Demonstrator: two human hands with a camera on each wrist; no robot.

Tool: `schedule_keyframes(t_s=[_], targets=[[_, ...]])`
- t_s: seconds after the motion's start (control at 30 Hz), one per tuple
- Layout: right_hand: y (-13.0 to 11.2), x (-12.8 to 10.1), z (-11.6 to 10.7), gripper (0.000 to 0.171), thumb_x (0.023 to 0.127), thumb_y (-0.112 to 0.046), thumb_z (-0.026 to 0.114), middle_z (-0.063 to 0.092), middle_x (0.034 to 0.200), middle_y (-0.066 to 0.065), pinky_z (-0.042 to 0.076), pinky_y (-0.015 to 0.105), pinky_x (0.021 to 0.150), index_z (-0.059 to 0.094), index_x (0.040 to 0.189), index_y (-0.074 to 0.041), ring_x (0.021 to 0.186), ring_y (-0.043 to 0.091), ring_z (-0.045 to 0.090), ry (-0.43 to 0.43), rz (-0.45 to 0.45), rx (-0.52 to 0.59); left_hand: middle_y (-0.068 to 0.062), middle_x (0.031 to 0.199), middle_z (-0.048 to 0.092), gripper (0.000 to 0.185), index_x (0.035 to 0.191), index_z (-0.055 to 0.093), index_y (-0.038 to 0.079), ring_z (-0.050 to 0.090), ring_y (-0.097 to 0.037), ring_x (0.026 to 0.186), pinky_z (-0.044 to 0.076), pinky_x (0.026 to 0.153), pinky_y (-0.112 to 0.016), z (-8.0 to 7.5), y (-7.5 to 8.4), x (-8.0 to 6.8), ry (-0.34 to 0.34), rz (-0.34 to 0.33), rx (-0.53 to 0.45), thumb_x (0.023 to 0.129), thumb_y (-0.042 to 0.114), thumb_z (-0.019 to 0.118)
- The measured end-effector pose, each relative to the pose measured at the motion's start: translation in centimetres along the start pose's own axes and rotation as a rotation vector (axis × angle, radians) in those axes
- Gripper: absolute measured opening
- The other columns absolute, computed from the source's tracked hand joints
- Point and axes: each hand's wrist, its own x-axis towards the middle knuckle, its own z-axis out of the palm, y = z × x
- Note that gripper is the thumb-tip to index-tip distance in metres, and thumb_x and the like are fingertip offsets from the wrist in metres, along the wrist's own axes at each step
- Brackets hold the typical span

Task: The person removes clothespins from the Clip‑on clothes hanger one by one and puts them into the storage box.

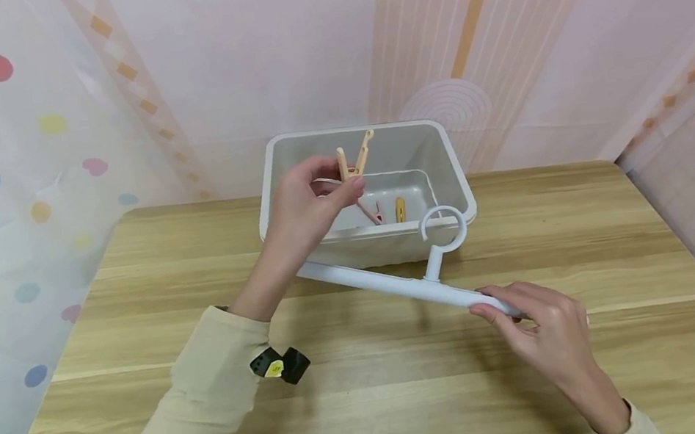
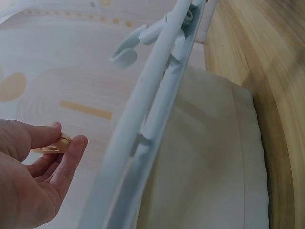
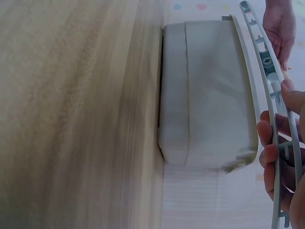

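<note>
Head view — left hand (image 1: 306, 204) pinches clothespin (image 1: 354, 158); right hand (image 1: 547, 333) grips hanger (image 1: 397, 285).

No text, label, brand, number or sign could be read in any view. The small yellow tag (image 1: 273, 367) on the black wrist strap (image 1: 284, 364), in front of the grey plastic bin (image 1: 445, 151), bore a dark mark too small to make out.
</note>
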Motion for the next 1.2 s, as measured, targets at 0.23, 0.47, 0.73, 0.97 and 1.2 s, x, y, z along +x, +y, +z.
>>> schedule_keyframes(t_s=[0.23, 0.47, 0.73, 0.97, 1.2], targets=[[0.1, 0.3, -0.1, 0.043, 0.092, -0.058, 0.063, 0.068, 0.066, -0.011, 0.030, 0.009, 0.048, 0.081, 0.089, -0.019, 0.051, 0.000, 0.045, 0.003, -0.010, 0.005, -0.012, 0.109, 0.068, 0.027, 0.114, 0.066, 0.001, 0.076, -0.016, 0.086, 0.059, 0.083, -0.025, -0.5, -0.5, 0.4, -0.002, -0.023, -0.006, 0.092, 0.014, 0.073], [0.2, -0.1, -0.2, 0.044, 0.092, -0.059, 0.062, 0.066, 0.066, -0.012, 0.027, 0.007, 0.048, 0.081, 0.088, -0.019, 0.051, 0.000, 0.044, 0.001, -0.012, 0.004, -0.013, 0.107, 0.069, 0.025, 0.113, 0.067, 0.001, 0.076, -0.024, 0.087, 0.058, 0.076, -0.021, -0.2, -0.4, 0.6, 0.014, -0.022, 0.052, 0.092, 0.015, 0.073], [0.4, -0.4, -0.3, 0.044, 0.092, -0.059, 0.063, 0.066, 0.066, -0.013, 0.024, 0.004, 0.050, 0.081, 0.088, -0.020, 0.051, -0.001, 0.044, -0.001, -0.009, 0.002, -0.016, 0.108, 0.069, 0.028, 0.113, 0.066, -0.002, 0.075, -0.019, 0.085, 0.059, 0.073, -0.020, -0.4, -1.1, 1.4, 0.024, -0.074, 0.050, 0.092, 0.013, 0.073], [0.3, -0.8, -0.3, 0.044, 0.092, -0.059, 0.062, 0.065, 0.065, -0.014, 0.022, 0.002, 0.051, 0.081, 0.088, -0.020, 0.051, -0.002, 0.043, 0.002, -0.017, 0.001, -0.017, 0.110, 0.069, 0.027, 0.114, 0.066, -0.002, 0.074, -0.018, 0.084, 0.060, 0.072, -0.021, -0.7, -1.9, 1.9, 0.014, -0.125, 0.082, 0.092, 0.013, 0.073], [0.4, -0.8, -0.4, 0.043, 0.092, -0.058, 0.063, 0.065, 0.065, -0.014, 0.024, 0.003, 0.050, 0.081, 0.088, -0.020, 0.051, -0.001, 0.044, 0.003, -0.015, 0.001, -0.017, 0.110, 0.071, 0.027, 0.114, 0.067, -0.002, 0.076, -0.026, 0.090, 0.061, 0.073, -0.023, -0.8, -1.3, 2.5, 0.011, -0.111, 0.117, 0.092, 0.014, 0.073]])
